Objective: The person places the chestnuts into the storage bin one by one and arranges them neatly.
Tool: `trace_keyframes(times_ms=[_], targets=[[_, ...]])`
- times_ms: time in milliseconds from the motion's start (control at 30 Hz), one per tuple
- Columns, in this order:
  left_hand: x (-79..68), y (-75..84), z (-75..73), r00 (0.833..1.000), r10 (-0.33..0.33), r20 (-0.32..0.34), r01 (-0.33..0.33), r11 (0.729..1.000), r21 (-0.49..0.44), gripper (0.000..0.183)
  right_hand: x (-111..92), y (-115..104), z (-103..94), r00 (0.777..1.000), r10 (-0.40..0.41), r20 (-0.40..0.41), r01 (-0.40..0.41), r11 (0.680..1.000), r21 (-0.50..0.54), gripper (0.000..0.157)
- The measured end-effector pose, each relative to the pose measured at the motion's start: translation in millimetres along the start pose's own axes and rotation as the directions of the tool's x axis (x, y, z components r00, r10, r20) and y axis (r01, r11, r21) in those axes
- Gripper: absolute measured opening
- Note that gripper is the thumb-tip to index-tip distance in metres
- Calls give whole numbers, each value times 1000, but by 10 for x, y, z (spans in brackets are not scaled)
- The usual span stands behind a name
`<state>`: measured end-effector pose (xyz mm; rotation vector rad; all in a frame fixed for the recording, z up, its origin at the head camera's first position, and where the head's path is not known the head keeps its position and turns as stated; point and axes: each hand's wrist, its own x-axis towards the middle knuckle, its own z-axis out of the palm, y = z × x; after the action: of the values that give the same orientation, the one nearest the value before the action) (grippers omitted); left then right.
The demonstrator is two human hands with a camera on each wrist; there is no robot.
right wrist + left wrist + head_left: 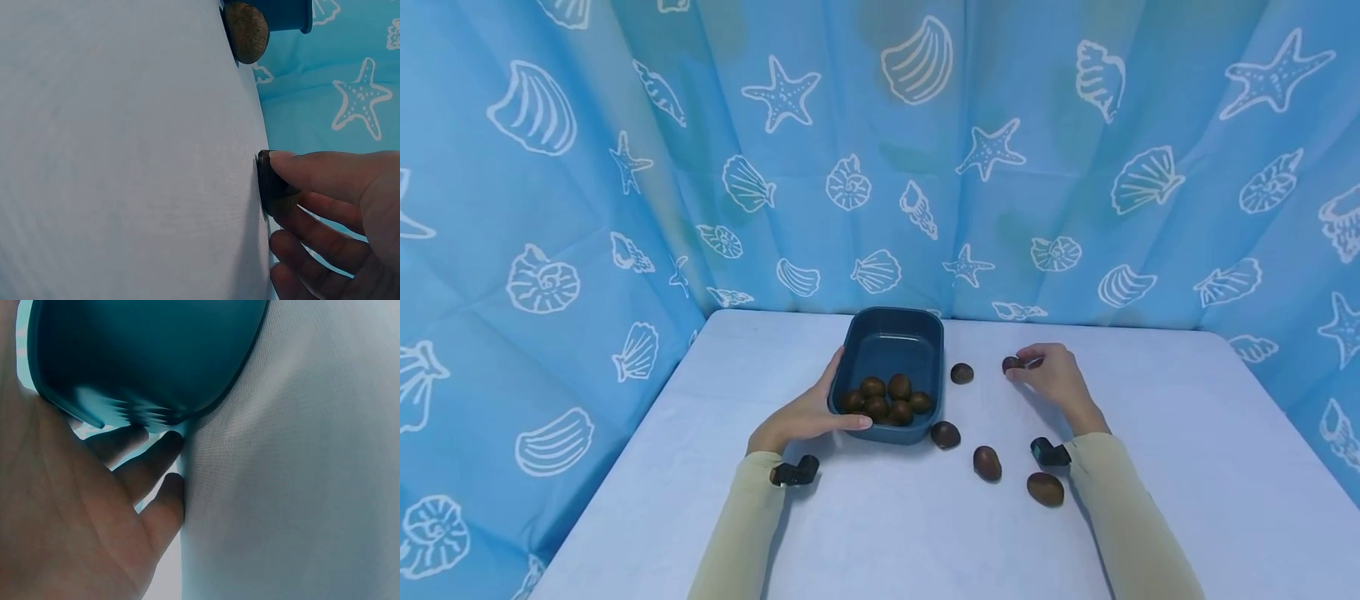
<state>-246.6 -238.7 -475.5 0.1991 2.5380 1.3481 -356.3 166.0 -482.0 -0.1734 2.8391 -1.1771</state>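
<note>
A dark blue rectangular plastic container stands on the table, with several brown chestnuts gathered at its near end. My left hand holds the container at its near left corner, the thumb along the near rim and the fingers on the left side. In the left wrist view the fingers reach the container's outer wall. Right of the container, my right hand pinches one chestnut between thumb and fingertips. In the right wrist view, that chestnut appears at the tabletop.
Between container and right hand lies a loose chestnut. Another chestnut is by the container's near right corner. Closer to me lie a chestnut and a larger-looking chestnut near the right wrist. A blue shell-patterned curtain hangs behind the white table.
</note>
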Motion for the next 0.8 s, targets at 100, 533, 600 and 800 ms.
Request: trace_keyframes(times_ms=[100,533,600,800], targets=[[7,-5,-2,1000,-1,-5,1,1000,5,125,-11,-21,1,1000,-7,-7,7,1000,-3,42],[-1,-15,-1,1000,11,-4,-11,1000,2,126,-83,-160,-133,1000,25,19,-26,999,30,44],[-4,-12,-3,1000,6,-5,-6,1000,0,126,-92,-212,-159,1000,23,21,-24,999,45,44],[-2,-16,-9,1000,6,-4,-6,1000,-5,124,-172,-402,-220,1000,-19,11,18,998,66,45]])
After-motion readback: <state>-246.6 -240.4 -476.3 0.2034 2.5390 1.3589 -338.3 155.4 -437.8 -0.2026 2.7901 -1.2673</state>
